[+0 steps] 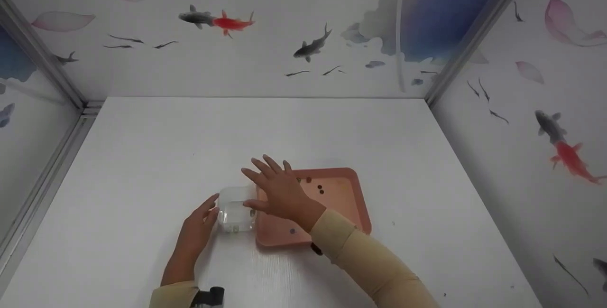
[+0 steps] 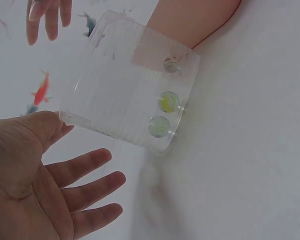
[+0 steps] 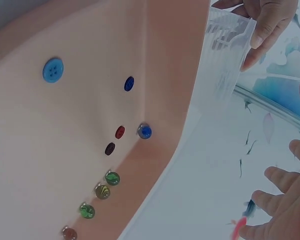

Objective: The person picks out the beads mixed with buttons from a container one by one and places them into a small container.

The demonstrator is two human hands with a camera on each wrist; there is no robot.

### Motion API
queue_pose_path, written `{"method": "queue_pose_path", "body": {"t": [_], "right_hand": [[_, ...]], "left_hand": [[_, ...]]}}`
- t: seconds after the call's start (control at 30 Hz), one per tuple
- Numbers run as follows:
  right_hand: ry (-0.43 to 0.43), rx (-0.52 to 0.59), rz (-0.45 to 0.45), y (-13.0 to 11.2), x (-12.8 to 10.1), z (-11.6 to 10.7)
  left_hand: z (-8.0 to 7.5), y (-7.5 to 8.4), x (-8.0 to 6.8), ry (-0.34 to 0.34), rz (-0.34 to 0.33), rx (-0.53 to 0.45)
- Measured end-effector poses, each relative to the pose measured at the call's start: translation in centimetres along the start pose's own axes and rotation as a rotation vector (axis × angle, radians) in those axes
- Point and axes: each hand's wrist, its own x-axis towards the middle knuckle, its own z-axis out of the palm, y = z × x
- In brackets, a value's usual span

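A clear plastic box (image 1: 235,209) stands on the white table against the left edge of a pink tray (image 1: 363,203). In the left wrist view the box (image 2: 125,95) holds three glass marbles (image 2: 168,101). My left hand (image 1: 201,218) lies open beside the box, its thumb (image 2: 35,130) touching the box's near corner. Above the box and the tray's left part my right hand (image 1: 277,189) hovers with fingers spread and holds nothing. The tray (image 3: 50,150) carries a light blue button (image 3: 53,70), smaller dark buttons (image 3: 120,132), a blue marble (image 3: 144,131) and several greenish marbles (image 3: 112,177).
The white table (image 1: 142,156) is enclosed by walls with painted fish at the back (image 1: 284,37), left and right. Metal posts (image 1: 42,61) stand in the back corners. A dark wrist-worn device (image 1: 208,297) shows at the bottom edge.
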Motion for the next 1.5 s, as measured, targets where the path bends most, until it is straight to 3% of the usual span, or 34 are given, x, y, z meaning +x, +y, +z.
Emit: {"method": "queue_pose_path", "body": {"t": [0.33, 0.6, 0.93, 1.23, 1.5], "right_hand": [[0.042, 0.058, 0.055, 0.8, -0.4, -0.4], [0.095, 0.186, 0.068, 2.3, -0.7, -0.5], [0.194, 0.287, 0.014, 3.8, -1.1, -0.9], [0.193, 0.333, 0.029, 4.9, -1.5, -1.0], [0.241, 0.395, 0.019, 5.8, -1.8, -1.4]], "left_hand": [[0.0, 0.0, 0.0, 0.004, 0.004, -0.002], [0.1, -0.1, 0.1, 0.02, 0.003, 0.008], [0.0, -0.2, -0.1, 0.016, 0.022, -0.011], [0.1, -0.3, 0.1, 0.027, 0.02, -0.006], [0.1, -0.3, 0.2, 0.035, 0.021, -0.002]]}}
